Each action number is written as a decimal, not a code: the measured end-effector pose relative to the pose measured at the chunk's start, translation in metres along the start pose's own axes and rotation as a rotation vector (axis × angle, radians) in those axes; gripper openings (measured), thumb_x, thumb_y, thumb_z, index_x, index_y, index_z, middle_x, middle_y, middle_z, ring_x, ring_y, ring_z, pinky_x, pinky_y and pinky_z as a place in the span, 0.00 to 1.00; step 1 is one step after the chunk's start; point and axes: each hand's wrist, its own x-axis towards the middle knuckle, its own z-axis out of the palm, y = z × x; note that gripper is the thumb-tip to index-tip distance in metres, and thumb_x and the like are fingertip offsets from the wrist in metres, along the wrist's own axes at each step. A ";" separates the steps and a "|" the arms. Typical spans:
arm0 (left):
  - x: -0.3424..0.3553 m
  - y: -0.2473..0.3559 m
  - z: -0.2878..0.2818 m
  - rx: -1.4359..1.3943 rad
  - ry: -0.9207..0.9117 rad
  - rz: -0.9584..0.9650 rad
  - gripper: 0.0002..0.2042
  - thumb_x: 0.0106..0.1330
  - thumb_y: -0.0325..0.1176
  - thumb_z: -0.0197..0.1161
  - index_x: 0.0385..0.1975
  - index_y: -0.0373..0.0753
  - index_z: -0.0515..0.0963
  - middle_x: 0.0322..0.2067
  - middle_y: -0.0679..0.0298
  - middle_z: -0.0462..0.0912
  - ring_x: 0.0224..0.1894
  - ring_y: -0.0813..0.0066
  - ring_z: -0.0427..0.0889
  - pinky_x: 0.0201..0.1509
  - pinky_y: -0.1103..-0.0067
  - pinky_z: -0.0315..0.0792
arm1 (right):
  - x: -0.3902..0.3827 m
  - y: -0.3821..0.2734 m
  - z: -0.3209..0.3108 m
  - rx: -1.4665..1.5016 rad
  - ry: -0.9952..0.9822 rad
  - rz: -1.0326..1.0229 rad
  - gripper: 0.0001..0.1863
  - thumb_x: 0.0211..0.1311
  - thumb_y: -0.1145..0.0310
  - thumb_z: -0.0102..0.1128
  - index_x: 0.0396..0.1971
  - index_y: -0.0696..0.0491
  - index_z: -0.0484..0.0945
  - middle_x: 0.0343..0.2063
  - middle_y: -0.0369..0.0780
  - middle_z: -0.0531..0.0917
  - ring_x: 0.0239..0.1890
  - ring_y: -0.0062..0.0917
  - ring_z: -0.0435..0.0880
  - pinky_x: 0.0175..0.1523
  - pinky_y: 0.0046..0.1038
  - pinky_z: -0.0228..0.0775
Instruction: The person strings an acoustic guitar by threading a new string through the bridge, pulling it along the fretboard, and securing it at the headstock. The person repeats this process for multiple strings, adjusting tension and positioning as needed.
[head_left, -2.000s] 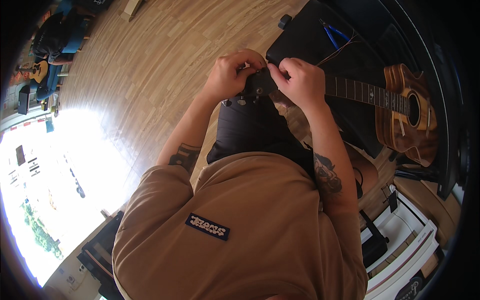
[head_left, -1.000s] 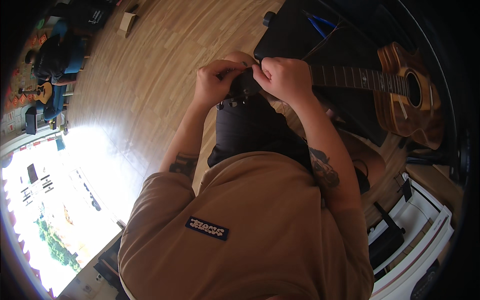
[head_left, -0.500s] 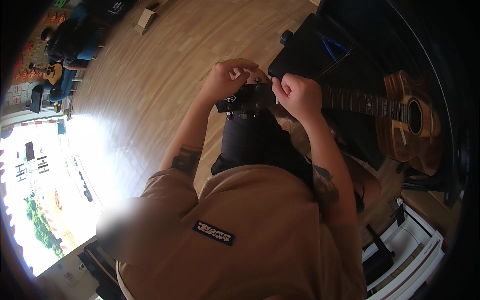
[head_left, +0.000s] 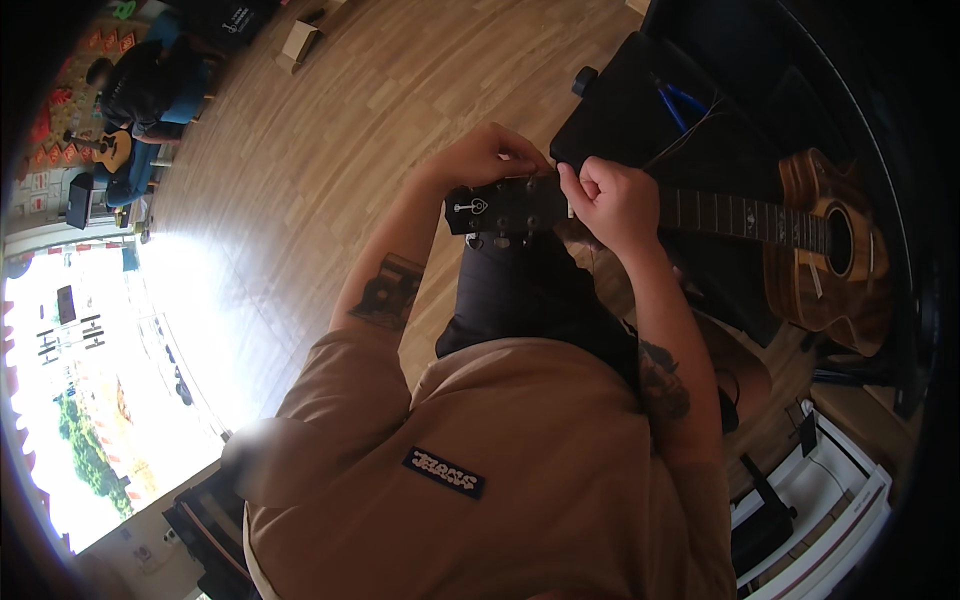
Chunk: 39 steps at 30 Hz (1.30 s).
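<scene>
An acoustic guitar (head_left: pixel 795 285) lies across in front of me, its body to the right and its dark headstock (head_left: pixel 490 212) over my dark-clad leg. My left hand (head_left: pixel 492 160) is at the headstock's far edge, thumb and fingers pinched together by the far-side tuning pegs; what they grip is hidden. Over the neck, close to the nut, my right hand (head_left: pixel 618 200) is closed with thumb against curled index finger, and I cannot make out what is in it. Tuning pegs (head_left: pixel 503 241) show along the headstock's near edge. The fretboard (head_left: pixel 725 215) runs right from my right hand.
Beyond the neck is a black surface (head_left: pixel 610 105) bearing blue-handled pliers (head_left: pixel 680 103) and thin loose strings (head_left: pixel 690 140). A small open box (head_left: pixel 298 44) lies on the wood floor (head_left: pixel 400 90). Far left, a seated person (head_left: pixel 145 85) has another guitar (head_left: pixel 112 150). White equipment (head_left: pixel 830 490) stands lower right.
My left hand has moved right along the headstock's far edge, and its spread fingers have closed together. My right hand stays closed near the nut. The whole view has shifted slightly.
</scene>
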 end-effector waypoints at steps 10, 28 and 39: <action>-0.001 -0.002 0.006 -0.003 0.031 -0.020 0.12 0.66 0.32 0.61 0.45 0.38 0.88 0.43 0.61 0.90 0.48 0.69 0.86 0.58 0.72 0.76 | 0.000 0.001 0.000 0.044 0.033 -0.008 0.23 0.62 0.63 0.71 0.13 0.48 0.67 0.09 0.36 0.70 0.11 0.33 0.71 0.18 0.35 0.61; 0.004 0.001 0.012 -0.146 0.057 -0.182 0.15 0.65 0.34 0.67 0.48 0.36 0.86 0.44 0.62 0.90 0.47 0.74 0.85 0.54 0.76 0.77 | -0.001 0.003 -0.001 0.055 0.010 0.010 0.23 0.62 0.62 0.71 0.13 0.48 0.68 0.10 0.36 0.71 0.11 0.32 0.73 0.18 0.34 0.62; 0.000 0.000 0.010 -0.200 0.032 -0.243 0.13 0.69 0.32 0.66 0.50 0.33 0.84 0.50 0.60 0.87 0.53 0.74 0.83 0.61 0.76 0.75 | -0.001 0.004 -0.001 0.072 0.020 0.016 0.22 0.61 0.62 0.71 0.13 0.48 0.68 0.09 0.35 0.70 0.11 0.32 0.72 0.18 0.34 0.63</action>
